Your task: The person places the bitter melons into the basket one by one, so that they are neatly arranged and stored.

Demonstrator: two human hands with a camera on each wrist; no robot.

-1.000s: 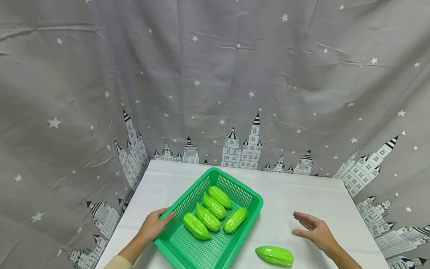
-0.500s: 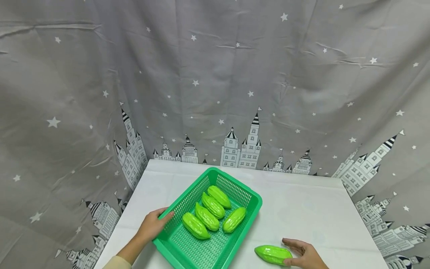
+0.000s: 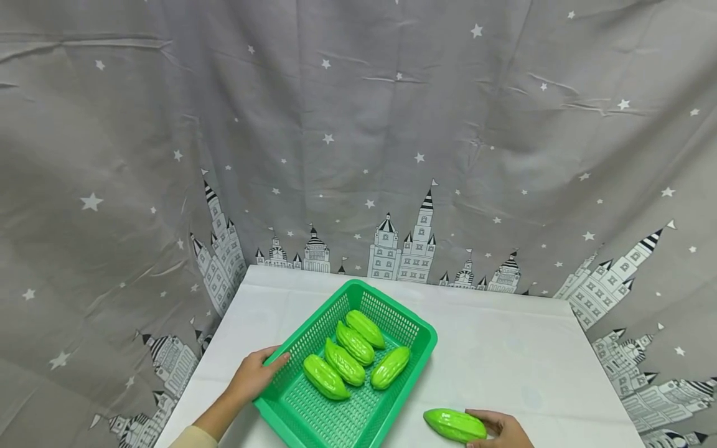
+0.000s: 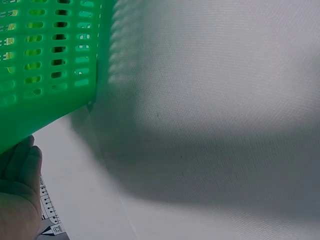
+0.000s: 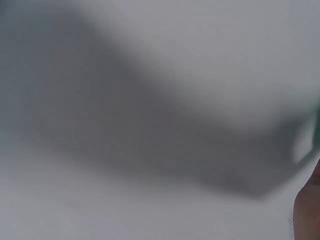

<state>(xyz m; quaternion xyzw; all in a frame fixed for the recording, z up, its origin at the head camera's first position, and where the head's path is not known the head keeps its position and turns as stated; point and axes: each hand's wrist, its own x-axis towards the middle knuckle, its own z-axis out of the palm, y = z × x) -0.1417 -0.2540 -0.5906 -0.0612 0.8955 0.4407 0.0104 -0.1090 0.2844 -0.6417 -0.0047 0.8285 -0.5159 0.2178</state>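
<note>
In the head view, my left hand (image 3: pixel 250 378) grips the left rim of a green plastic basket (image 3: pixel 421 348), thumb over the edge and fingers outside. Several glossy, ribbed green bitter melons (image 3: pixel 389 368) lie in it. In the left wrist view, the fingers (image 4: pixel 31 162) sit against the underside of the basket's rim. To the right of the basket, my right hand (image 3: pixel 504 432) holds one more bitter melon (image 3: pixel 452 424) by its right end, fingers behind and thumb in front. The right wrist view shows only part of the hand (image 5: pixel 307 210) at its edge.
A white cloth (image 3: pixel 504 348) covers the table under the basket. Grey curtains (image 3: pixel 358 124) with printed stars and castles hang behind and along both sides of the table.
My right hand has come down and left from above the cloth to the loose bitter melon and taken hold of its right end. The left hand and basket have stayed in place.
</note>
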